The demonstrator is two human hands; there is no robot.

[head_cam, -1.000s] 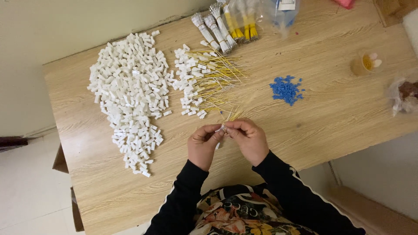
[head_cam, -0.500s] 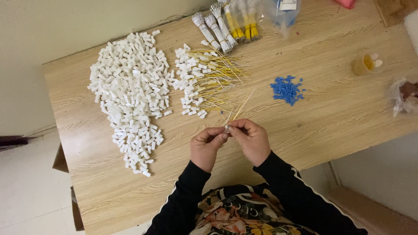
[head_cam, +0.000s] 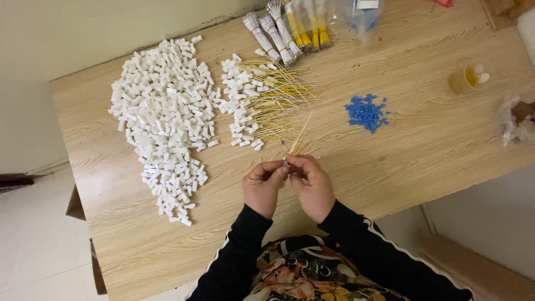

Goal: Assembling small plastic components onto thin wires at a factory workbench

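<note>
My left hand (head_cam: 262,185) and my right hand (head_cam: 311,184) meet fingertip to fingertip over the near part of the wooden table (head_cam: 423,150). Between the fingertips sits a small white connector piece (head_cam: 285,161), pinched from both sides. A few thin yellow wires (head_cam: 300,138) fan up and away from my right hand's fingers. Just beyond lies a pile of yellow wires fitted with white connectors (head_cam: 257,101). A large heap of loose white connectors (head_cam: 165,110) covers the left of the table.
A small pile of blue bits (head_cam: 366,112) lies right of centre. Bundles of wires in bags (head_cam: 295,28) line the far edge. A small amber cup (head_cam: 467,79) and a crumpled clear bag (head_cam: 515,120) sit at the right. The near table edge is below my wrists.
Both hands stay together in the same spot. The fingers have shifted slightly on the small piece, and the yellow wires now stick up a little more to the right.
</note>
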